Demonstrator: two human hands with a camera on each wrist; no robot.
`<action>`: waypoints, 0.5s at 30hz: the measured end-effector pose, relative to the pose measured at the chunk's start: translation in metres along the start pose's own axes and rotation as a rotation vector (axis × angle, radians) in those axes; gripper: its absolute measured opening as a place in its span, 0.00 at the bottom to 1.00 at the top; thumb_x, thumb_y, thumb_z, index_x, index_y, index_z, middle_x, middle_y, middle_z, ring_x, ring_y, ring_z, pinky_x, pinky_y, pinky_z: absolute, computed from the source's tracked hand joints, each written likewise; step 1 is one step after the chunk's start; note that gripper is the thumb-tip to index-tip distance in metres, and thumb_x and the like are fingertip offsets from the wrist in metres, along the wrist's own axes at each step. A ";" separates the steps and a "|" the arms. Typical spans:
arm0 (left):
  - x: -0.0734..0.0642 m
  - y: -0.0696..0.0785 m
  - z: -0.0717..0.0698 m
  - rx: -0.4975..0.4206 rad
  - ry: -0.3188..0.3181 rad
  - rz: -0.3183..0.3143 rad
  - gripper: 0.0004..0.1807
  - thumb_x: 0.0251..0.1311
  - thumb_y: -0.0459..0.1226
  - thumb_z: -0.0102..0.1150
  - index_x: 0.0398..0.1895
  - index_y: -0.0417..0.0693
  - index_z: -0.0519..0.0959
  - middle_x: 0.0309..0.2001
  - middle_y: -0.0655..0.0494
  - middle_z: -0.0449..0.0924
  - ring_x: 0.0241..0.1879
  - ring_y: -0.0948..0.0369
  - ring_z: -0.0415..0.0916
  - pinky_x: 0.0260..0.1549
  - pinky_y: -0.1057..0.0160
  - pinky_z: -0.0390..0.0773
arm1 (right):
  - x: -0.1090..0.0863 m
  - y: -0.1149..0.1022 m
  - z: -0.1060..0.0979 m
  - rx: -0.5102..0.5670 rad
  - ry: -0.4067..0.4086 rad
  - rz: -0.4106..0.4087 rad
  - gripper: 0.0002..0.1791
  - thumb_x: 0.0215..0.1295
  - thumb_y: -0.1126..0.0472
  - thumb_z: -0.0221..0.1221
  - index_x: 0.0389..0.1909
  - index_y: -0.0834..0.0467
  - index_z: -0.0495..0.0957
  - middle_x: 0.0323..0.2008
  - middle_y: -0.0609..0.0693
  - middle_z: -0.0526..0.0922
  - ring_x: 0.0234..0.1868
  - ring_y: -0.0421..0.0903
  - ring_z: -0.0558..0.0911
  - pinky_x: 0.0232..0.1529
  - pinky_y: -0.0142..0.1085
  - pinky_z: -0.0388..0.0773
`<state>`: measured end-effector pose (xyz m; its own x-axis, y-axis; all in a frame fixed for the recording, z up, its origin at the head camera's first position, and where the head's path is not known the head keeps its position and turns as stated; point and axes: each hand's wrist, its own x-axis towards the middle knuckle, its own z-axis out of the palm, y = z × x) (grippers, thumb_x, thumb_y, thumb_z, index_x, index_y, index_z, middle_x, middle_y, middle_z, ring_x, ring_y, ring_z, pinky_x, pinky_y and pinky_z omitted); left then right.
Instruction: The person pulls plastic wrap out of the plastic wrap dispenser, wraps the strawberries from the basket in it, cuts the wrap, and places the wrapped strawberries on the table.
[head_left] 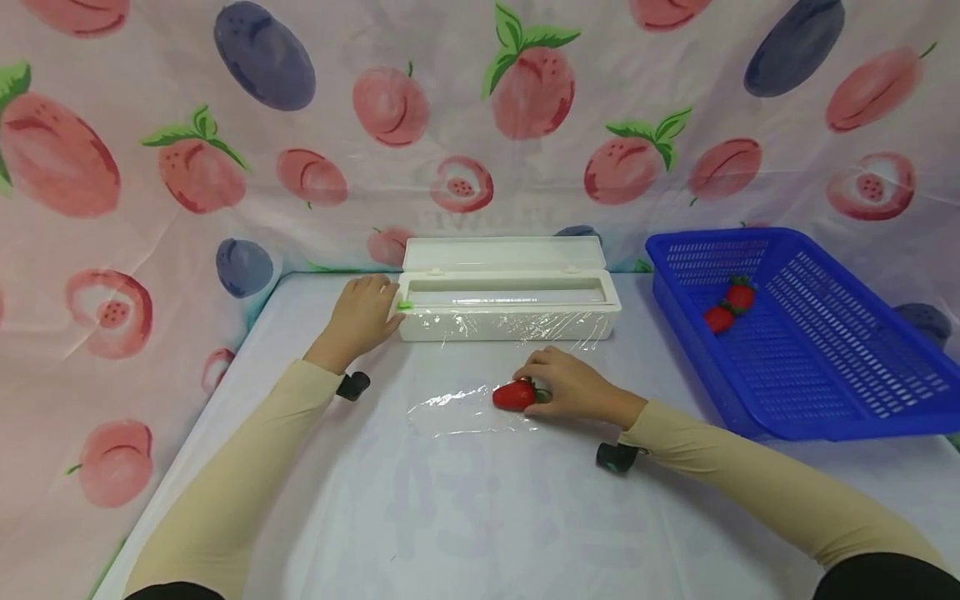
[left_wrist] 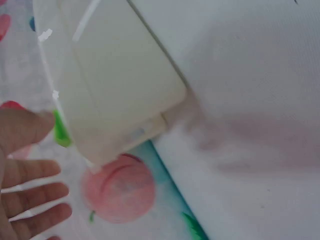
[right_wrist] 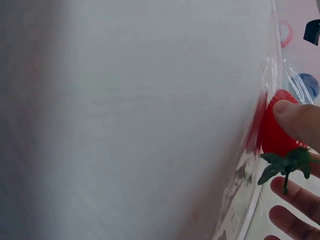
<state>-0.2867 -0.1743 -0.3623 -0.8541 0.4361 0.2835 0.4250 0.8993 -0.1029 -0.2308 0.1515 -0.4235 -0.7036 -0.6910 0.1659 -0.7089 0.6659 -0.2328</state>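
Note:
My right hand (head_left: 576, 387) pinches a red strawberry (head_left: 513, 396) with green leaves between thumb and fingers. The strawberry lies on a sheet of clear plastic wrap (head_left: 448, 410), which runs forward over the front of a white wrap dispenser box (head_left: 510, 325). In the right wrist view the thumb presses the side of the strawberry (right_wrist: 278, 132). At the box's left end is my left hand (head_left: 360, 317), its thumb beside a small green slider (head_left: 405, 305). The left wrist view shows its fingers fairly straight, holding nothing, with the thumb tip at or touching the green slider (left_wrist: 61, 131).
A blue plastic basket (head_left: 738, 417) stands at the right with two strawberries (head_left: 729, 305) inside. The dispenser's lid (head_left: 502, 252) is raised at the back. A white cloth covers the table (head_left: 450, 517), and a fruit-patterned curtain (head_left: 525, 192) hangs behind.

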 end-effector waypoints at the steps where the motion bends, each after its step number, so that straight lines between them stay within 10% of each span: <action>1: -0.002 0.003 -0.002 0.006 0.028 -0.009 0.25 0.58 0.43 0.60 0.53 0.34 0.74 0.52 0.38 0.75 0.54 0.43 0.72 0.55 0.45 0.69 | 0.000 0.001 0.001 -0.004 0.005 0.000 0.25 0.45 0.47 0.71 0.46 0.52 0.81 0.41 0.46 0.80 0.45 0.43 0.76 0.46 0.37 0.76; 9: -0.022 0.058 -0.011 0.002 0.281 0.186 0.20 0.52 0.38 0.63 0.48 0.40 0.77 0.48 0.41 0.77 0.50 0.47 0.73 0.55 0.50 0.70 | -0.006 0.004 -0.004 -0.051 0.050 -0.024 0.29 0.44 0.47 0.71 0.48 0.53 0.80 0.43 0.48 0.80 0.46 0.45 0.76 0.48 0.39 0.76; 15: -0.043 0.097 -0.008 0.031 0.142 0.419 0.18 0.55 0.44 0.62 0.46 0.45 0.77 0.49 0.48 0.77 0.52 0.51 0.72 0.59 0.52 0.68 | -0.018 0.001 -0.016 -0.124 0.120 -0.059 0.27 0.44 0.49 0.71 0.48 0.53 0.79 0.43 0.49 0.80 0.48 0.47 0.76 0.51 0.44 0.75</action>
<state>-0.2063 -0.1062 -0.3767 -0.5592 0.7564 0.3393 0.7149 0.6472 -0.2646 -0.2198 0.1687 -0.4116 -0.6563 -0.6961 0.2910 -0.7445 0.6600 -0.1003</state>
